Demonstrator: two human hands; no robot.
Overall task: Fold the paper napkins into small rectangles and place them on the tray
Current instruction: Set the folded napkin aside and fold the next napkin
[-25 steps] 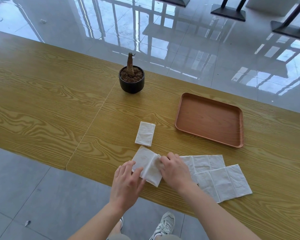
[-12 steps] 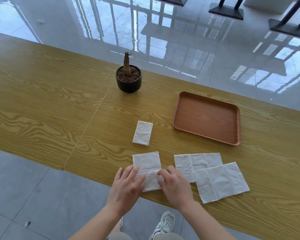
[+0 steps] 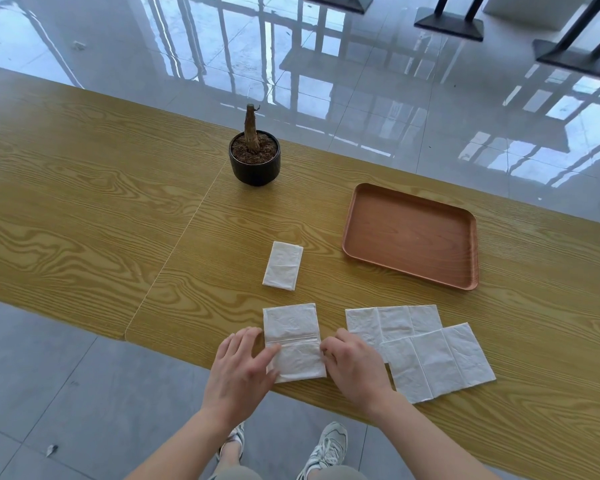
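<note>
A white napkin folded in half lies flat near the table's front edge, a crease across its middle. My left hand rests on its near left edge, fingers spread. My right hand touches its near right edge, fingers curled. A small folded napkin rectangle lies farther back. Two wider unfolded napkins, one partly under the other, overlap to the right. The brown tray stands at the back right with nothing on it.
A black pot with a bare stump stands at the back of the wooden table. The table's front edge runs just under my hands. A seam crosses the tabletop left of the napkins. Glossy floor and table bases lie beyond.
The napkin, lifted and bent between my hands a second ago, now lies flat and pressed. Both hands have slid outward to its near side edges.
</note>
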